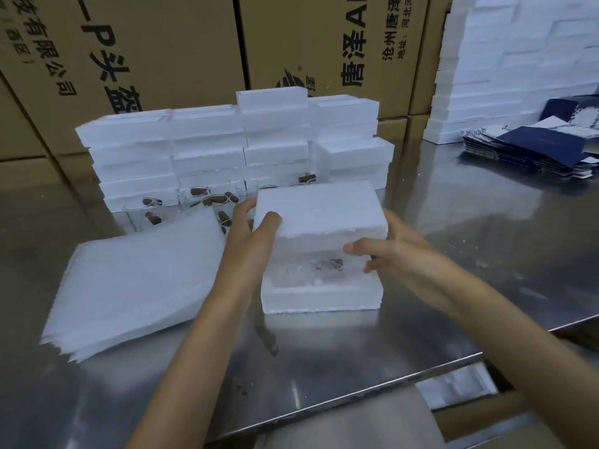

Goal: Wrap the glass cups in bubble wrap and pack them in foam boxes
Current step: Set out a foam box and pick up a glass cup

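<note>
A white foam box base (321, 298) sits on the steel table (356, 348) in front of me. Inside it lies a glass cup wrapped in bubble wrap (319, 268), with a brown piece showing through. Both hands hold the white foam lid (319, 210) just above the base, its near edge tilted up. My left hand (252, 226) grips the lid's left end. My right hand (389, 247) grips its right end, thumb on the front face. A stack of bubble wrap sheets (136, 280) lies to the left. Unwrapped glass cups (201, 202) with brown corks stand behind.
Stacked white foam boxes (227, 147) line the back of the table. Dark blue printed cartons (531, 150) lie flat at the far right. Large cardboard cartons (162, 53) form a wall behind. More foam (525, 59) is piled at the back right. The table's front edge runs close to my body.
</note>
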